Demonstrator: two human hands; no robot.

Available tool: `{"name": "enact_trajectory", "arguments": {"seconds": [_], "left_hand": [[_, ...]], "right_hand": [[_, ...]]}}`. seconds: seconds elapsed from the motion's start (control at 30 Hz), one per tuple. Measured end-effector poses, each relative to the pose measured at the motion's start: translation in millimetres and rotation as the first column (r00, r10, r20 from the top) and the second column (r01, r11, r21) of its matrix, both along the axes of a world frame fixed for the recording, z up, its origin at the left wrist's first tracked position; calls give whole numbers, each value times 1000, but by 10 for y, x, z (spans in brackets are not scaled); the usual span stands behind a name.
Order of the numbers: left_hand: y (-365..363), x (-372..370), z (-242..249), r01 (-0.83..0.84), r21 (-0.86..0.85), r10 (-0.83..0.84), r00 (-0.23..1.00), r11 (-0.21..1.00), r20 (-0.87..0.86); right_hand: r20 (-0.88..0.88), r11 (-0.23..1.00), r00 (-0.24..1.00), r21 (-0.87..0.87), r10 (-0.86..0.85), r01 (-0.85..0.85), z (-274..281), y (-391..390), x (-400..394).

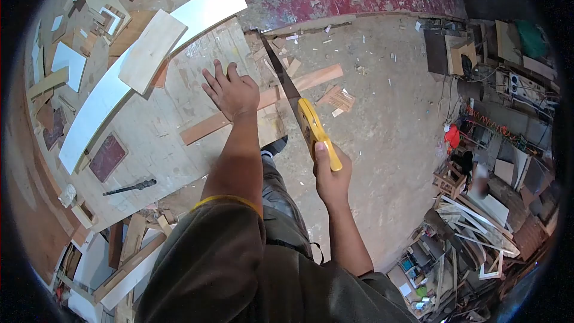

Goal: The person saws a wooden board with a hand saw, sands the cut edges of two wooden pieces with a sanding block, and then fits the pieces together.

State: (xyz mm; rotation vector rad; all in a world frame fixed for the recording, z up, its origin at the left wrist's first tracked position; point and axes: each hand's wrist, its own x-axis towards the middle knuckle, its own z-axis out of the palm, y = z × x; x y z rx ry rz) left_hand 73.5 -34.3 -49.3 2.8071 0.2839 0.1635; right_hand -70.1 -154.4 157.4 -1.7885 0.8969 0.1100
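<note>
My right hand (330,173) is wrapped round the yellow handle of a handsaw (312,118). Its dark blade points away from me and crosses over a long reddish-brown wooden strip (317,79) where the strip passes the edge of the pale worktable (155,143). My left hand (232,90) is spread with its fingers apart over the tabletop, left of the blade. The strip runs beneath my left wrist; whether the palm presses on anything is hidden.
On the table lie a long curved white board (98,110), a pale plank (152,51) across it, a dark red panel (109,157) and a black tool (130,188). Wood scraps (338,100) litter the floor. Piled frames and offcuts (478,227) stand at right.
</note>
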Motion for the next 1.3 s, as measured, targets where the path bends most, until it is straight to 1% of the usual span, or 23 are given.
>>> {"name": "enact_trajectory", "arguments": {"seconds": [0.2,0.27,0.4,0.5,0.6,0.67,0.8,0.87,0.9,0.97,1.0,1.07,1.1,1.17,1.3], "left_hand": [[-5,8,-15,2,16,-2,1000,1000,2],[-11,12,4,-3,20,3,1000,1000,-17],[-8,14,-3,0,12,0,1000,1000,-16],[-20,15,6,-4,19,4,1000,1000,-9],[-18,18,43,-7,8,7,999,1000,-31],[-16,17,36,-4,3,4,1000,1000,-21],[-15,21,40,-8,10,8,1000,1000,-29],[-18,20,41,-6,12,7,1000,1000,-25],[-20,23,30,-6,13,6,1000,1000,-25],[-17,25,3,-13,18,14,999,1000,-31],[-16,24,8,-12,19,13,999,1000,-33],[-23,19,19,-7,18,7,1000,1000,-10],[-24,14,8,-7,15,7,1000,1000,-13],[-20,18,-11,-7,13,7,1000,1000,8],[-9,12,10,-8,26,8,1000,1000,-23]], "right_hand": [[-23,998,1000,55,14,-12,-137,-10,91],[-18,995,995,-16,98,-99,-136,-15,158],[-10,995,995,-25,94,-95,-189,-33,201],[-56,998,997,22,60,-59,-171,-62,208],[-52,994,993,7,106,-106,-149,-59,202],[-19,989,990,-44,143,-144,-143,-47,200],[-16,983,985,-67,172,-173,-147,-47,228],[-68,978,979,-62,194,-198,-108,-49,289],[-68,978,979,-61,193,-198,-90,-46,327],[-146,947,953,-150,264,-285,-46,-31,419],[-148,947,953,-149,263,-285,-7,-26,481],[-240,938,938,-181,250,-296,54,-36,594],[-243,937,937,-183,249,-297,43,-60,607],[-291,951,934,-165,206,-262,11,-101,616],[-266,961,946,-151,187,-233,-22,-28,532]]}}
